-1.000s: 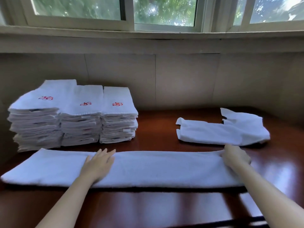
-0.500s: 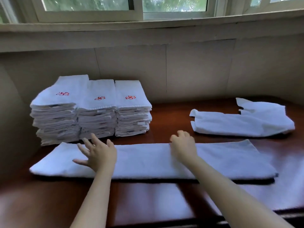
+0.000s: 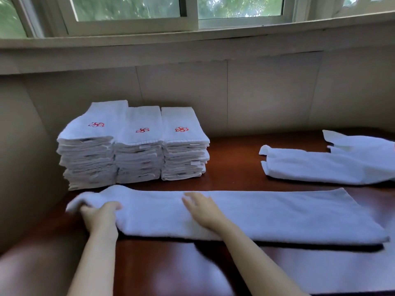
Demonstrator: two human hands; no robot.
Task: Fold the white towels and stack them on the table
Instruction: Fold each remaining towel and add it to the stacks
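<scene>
Your left hand (image 3: pixel 100 214) is closed around the left end of the long towel (image 3: pixel 256 214) lying across the table (image 3: pixel 171 270), bunching it up. Your right hand (image 3: pixel 203 207) rests flat and open on its middle. Three stacks of folded towels (image 3: pixel 136 146) stand just behind; another loose towel (image 3: pixel 331 165) lies far right.

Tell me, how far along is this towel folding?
Well along, it seems. Three stacks of folded towels stand on the table by the wall. In hand: a long towel lies folded into a strip; the left hand grips its left end while the right hand rests flat on it. Left: finishing that one, plus the loose towel behind it.
</scene>
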